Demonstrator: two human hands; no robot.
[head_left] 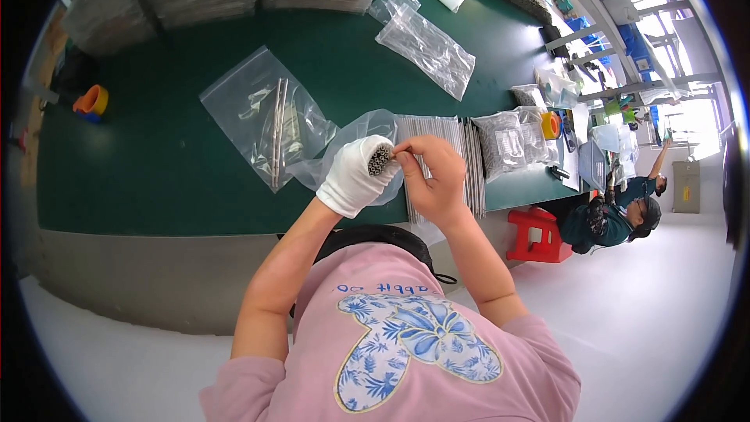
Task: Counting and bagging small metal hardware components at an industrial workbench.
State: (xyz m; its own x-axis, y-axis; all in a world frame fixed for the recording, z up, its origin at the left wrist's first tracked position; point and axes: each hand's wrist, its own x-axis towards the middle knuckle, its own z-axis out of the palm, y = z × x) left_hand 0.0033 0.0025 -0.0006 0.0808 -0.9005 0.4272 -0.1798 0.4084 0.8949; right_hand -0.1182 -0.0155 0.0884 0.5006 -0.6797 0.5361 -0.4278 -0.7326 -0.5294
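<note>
A green desk (180, 164) carries a clear plastic bag (266, 113) holding thin metal rods. Over its near edge, the gloved left hand (353, 176) has its grip closed around a bundle of thin rods (380, 159); the bare right hand (432, 176) pinches one rod end at the bundle's face.

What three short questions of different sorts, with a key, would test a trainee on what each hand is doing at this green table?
1. True or false: the left hand wears a white glove.
2. What does the left hand hold? A) bundle of thin metal rods B) orange tape roll C) red stool
3. Fill in: the bare right hand pinches at the bundle's ____.

Key: 1 true; 2 A; 3 end. A clear plastic bag with a few rods lies on the green table.
</note>
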